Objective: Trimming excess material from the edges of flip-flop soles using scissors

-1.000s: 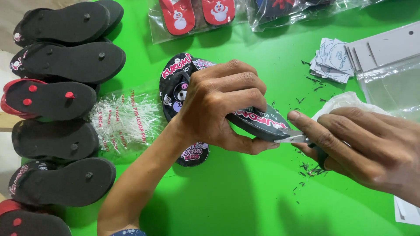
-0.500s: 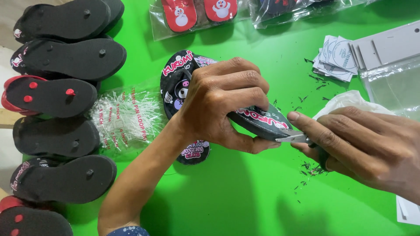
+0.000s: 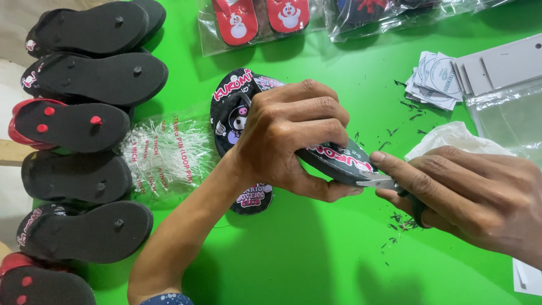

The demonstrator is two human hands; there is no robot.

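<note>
My left hand (image 3: 296,135) grips a black printed flip-flop (image 3: 339,161), holding it tilted above the green table (image 3: 316,260). A second black flip-flop (image 3: 234,107) with cartoon prints lies flat under that hand. My right hand (image 3: 468,197) holds small scissors (image 3: 384,182), whose silver blades touch the edge of the held flip-flop. Tiny black trimmings (image 3: 398,223) lie scattered on the table below the scissors.
Several black and red flip-flops (image 3: 84,79) lie sole-up in a column at the left. A clear bag of plastic loop pins (image 3: 166,152) sits beside them. Bagged red flip-flops (image 3: 259,20) are at the top; paper tags (image 3: 437,79), grey cards and clear bags at the right.
Both hands stay nearly still; the scissors remain at the flip-flop's edge, with only a slight shift of the blades.
</note>
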